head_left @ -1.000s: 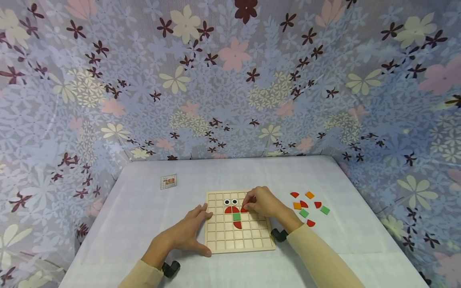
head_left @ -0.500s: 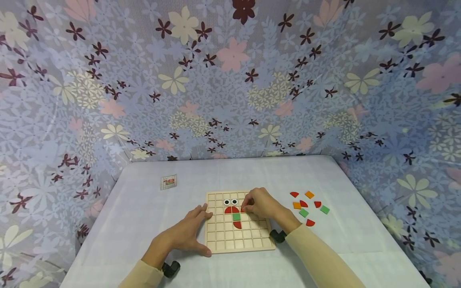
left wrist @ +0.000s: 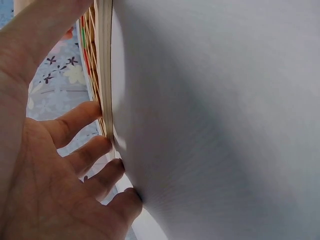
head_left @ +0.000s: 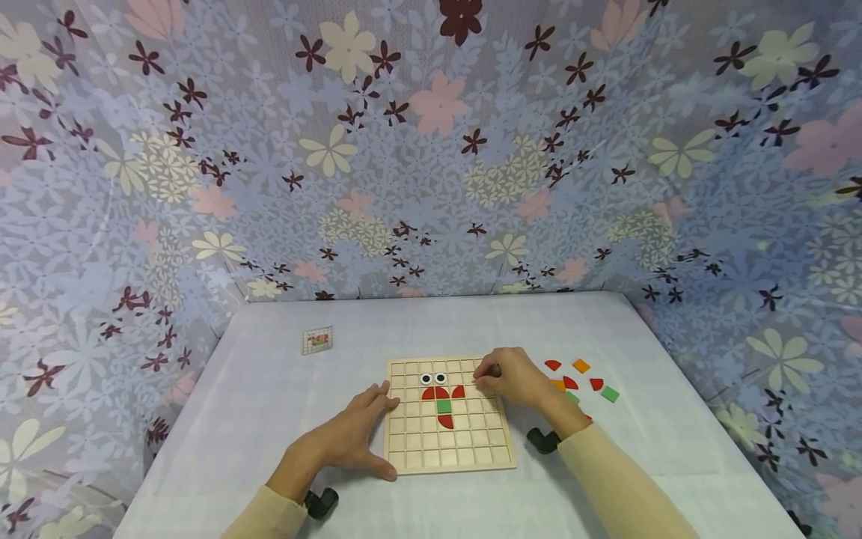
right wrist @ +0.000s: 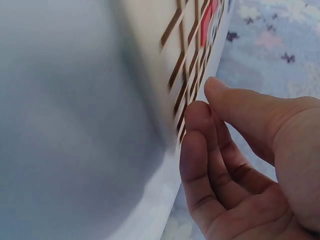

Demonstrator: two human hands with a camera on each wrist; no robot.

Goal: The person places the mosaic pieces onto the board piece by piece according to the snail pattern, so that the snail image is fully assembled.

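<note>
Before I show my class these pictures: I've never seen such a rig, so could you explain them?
No machine here: a person works bare-handed. The wide picture is shot from the person's head, the close ones from the left and right wrists. On the table lies a wooden grid board holding red pieces, a green square and two eye discs. Loose coloured pieces lie to its right, a small card farther back on the left. The left hand rests, fingers spread, against the board's left edge. The right hand is over the board's right side; no piece shows in its grip.
</note>
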